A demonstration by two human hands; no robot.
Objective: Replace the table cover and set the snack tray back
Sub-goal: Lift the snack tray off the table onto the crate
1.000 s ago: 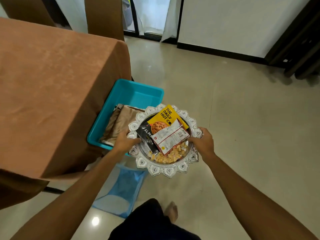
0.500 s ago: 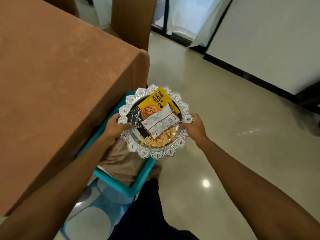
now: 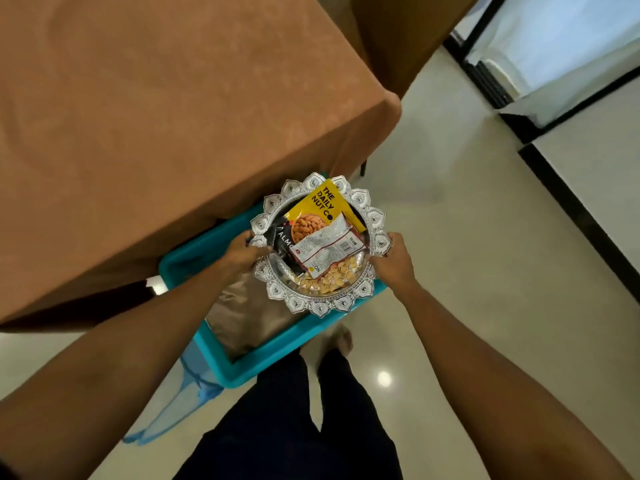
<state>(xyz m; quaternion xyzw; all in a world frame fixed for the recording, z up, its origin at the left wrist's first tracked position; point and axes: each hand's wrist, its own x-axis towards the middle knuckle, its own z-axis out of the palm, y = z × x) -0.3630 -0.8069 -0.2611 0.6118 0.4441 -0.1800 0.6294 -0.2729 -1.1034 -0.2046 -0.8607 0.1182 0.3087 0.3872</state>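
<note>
Snack tray (image 3: 376, 216) carried nearer table cover (image 3: 156, 116), held above teal bin (image 3: 242, 370)

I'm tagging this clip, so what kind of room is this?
Probably a home dining room: a brown table cover, a silver snack tray of nut packets, and a glossy floor by a curtained glass door.

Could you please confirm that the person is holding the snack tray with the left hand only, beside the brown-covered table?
Not quite: both hands hold it, not the left alone. The head view shows the left hand and the right hand each gripping the rim of the tray on opposite sides, beside the brown-covered table.
</note>
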